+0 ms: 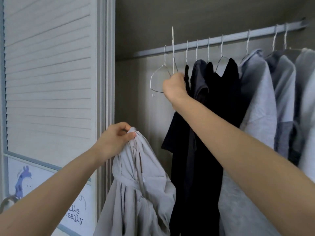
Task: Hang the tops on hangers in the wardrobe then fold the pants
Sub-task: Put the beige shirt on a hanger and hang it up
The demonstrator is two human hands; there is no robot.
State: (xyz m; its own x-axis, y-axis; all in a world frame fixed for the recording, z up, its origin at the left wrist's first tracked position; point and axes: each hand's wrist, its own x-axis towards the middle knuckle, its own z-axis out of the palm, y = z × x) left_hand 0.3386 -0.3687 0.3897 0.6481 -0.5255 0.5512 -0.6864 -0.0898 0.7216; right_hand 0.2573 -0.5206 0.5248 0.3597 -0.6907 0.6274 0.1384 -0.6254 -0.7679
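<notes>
Up by the wardrobe rail (221, 39), the right hand (174, 86) is closed in a fist around a white wire hanger (173, 48), whose hook stands up above the rail rather than over it. Just to its left an empty wire hanger (159, 77) hangs from the rail, tilted. To the right hang dark tops (221, 92), then pale grey and blue tops (259, 92), each on its own hanger.

Lower and to the left, the left hand (117, 138) pinches a bunch of light grey fabric at the top of a hooded top (141, 193), which droops down in front of the wardrobe's edge. Behind that arm stands a louvred door (49, 74) with a cartoon giraffe picture (21, 181) beneath.
</notes>
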